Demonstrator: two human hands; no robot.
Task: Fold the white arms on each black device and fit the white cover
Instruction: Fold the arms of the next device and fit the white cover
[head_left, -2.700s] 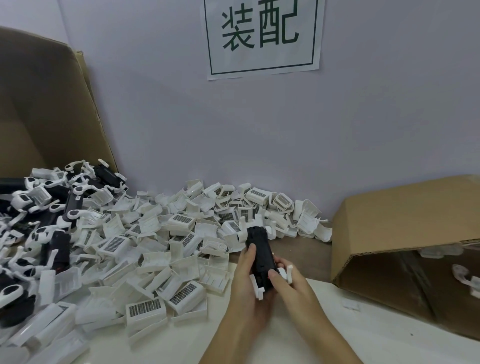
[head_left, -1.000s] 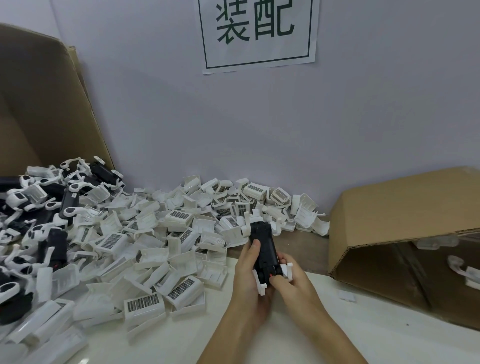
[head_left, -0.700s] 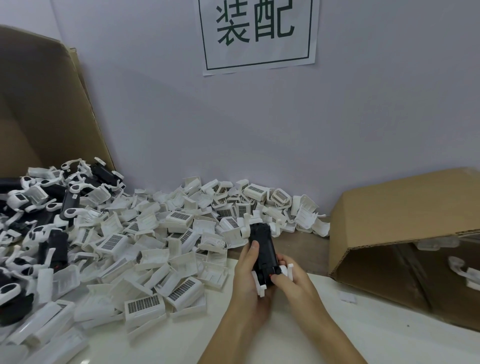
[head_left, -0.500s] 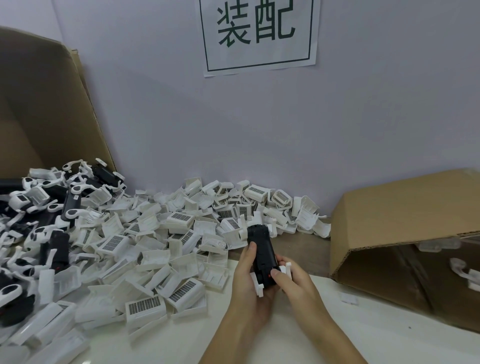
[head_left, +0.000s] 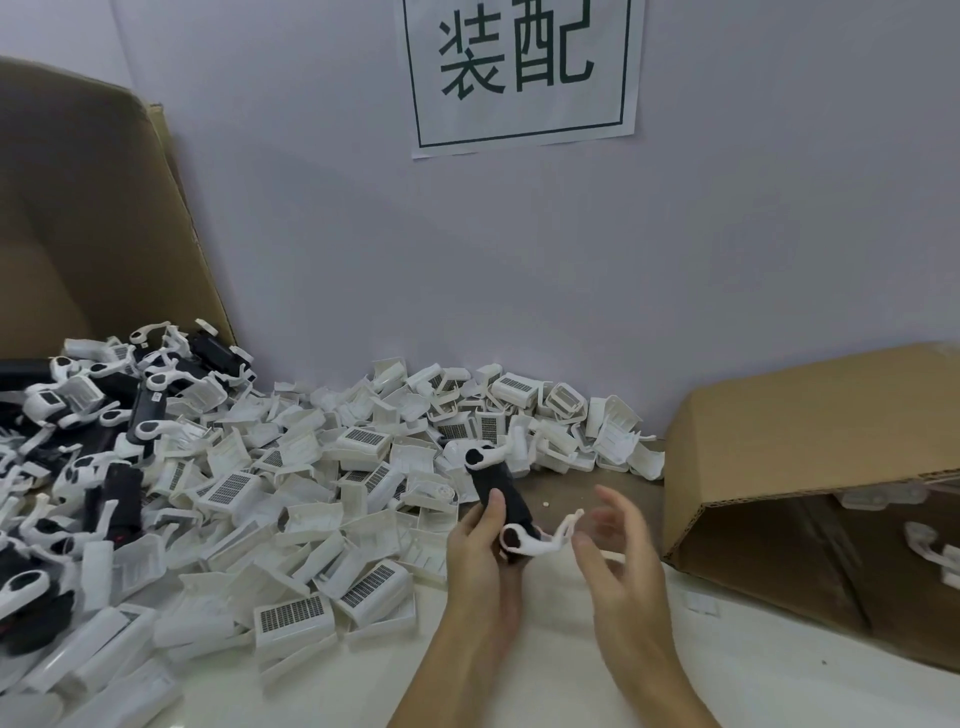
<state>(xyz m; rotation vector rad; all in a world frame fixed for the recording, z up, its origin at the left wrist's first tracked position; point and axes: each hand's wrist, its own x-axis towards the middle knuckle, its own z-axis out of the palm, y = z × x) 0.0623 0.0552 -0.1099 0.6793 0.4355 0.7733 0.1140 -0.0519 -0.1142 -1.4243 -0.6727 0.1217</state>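
Note:
My left hand (head_left: 480, 551) grips a black device (head_left: 501, 493) upright above the white tabletop. One white arm (head_left: 485, 455) sits at its far end, and another white arm (head_left: 543, 538) sticks out to the right at its near end. My right hand (head_left: 615, 551) hovers just right of that arm with its fingers spread and blurred, touching nothing I can see. A heap of white covers (head_left: 322, 499) with dark grilles lies to the left and behind. More black devices with white arms (head_left: 119, 415) are piled at the far left.
A cardboard box (head_left: 810, 447) lies on its side at the right, with white parts inside. A tall cardboard flap (head_left: 78, 218) stands at the left. The wall behind carries a paper sign (head_left: 519, 73). The white tabletop (head_left: 545, 665) shows under my forearms.
My right hand has come off the device and moved right, fingers spread. The near white arm now swings out to the right. My left hand keeps its grip.

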